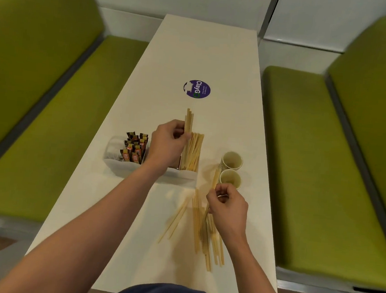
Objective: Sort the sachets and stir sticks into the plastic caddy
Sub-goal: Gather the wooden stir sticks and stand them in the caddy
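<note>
A clear plastic caddy (116,163) stands on the white table, with brown and orange sachets (134,149) upright in a left compartment and wooden stir sticks (193,153) leaning in its right compartment. My left hand (168,141) grips a small bundle of stir sticks (189,120) upright above that right compartment. My right hand (226,206) pinches a few stir sticks (214,179) lifted from a loose pile of sticks (203,226) lying on the table in front of the caddy.
Two small paper cups (230,169) stand right of the caddy, close to my right hand. A round purple sticker (197,89) lies further back on the table (207,49). Green padded benches (314,157) run along both sides.
</note>
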The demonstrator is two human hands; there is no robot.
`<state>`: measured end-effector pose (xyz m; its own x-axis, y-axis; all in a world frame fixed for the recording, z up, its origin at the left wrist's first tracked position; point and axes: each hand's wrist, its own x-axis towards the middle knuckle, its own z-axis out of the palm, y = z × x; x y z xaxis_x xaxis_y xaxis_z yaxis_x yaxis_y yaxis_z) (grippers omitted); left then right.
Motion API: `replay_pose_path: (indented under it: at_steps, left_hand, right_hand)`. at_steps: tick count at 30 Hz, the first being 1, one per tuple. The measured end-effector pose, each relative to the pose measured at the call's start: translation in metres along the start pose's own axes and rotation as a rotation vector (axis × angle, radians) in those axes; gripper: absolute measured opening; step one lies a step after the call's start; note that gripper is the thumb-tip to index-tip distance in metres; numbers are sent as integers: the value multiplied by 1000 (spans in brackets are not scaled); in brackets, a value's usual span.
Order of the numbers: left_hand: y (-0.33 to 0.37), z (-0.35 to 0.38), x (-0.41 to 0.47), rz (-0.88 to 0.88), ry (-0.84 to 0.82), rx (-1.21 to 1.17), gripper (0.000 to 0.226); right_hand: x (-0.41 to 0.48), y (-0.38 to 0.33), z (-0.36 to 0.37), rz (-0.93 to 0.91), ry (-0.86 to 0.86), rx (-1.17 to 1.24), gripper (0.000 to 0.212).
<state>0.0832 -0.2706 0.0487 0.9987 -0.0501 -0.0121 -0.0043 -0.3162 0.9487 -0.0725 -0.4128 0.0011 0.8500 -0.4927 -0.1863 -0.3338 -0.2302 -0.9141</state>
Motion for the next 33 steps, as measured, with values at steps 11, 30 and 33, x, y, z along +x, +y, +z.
replay_pose_path:
  at_steps: [11, 30, 33]
  left_hand:
    - [-47, 26, 6, -9, 14, 276, 12]
    - [-58, 26, 6, 20, 6, 348, 25]
    - [-58, 25, 7, 36, 3, 372, 18]
  right_hand:
    - [37, -35, 18, -88, 93, 128, 9]
    - [97, -49, 60, -87, 2, -32, 4]
    - [98, -46, 61, -89, -17, -62, 6]
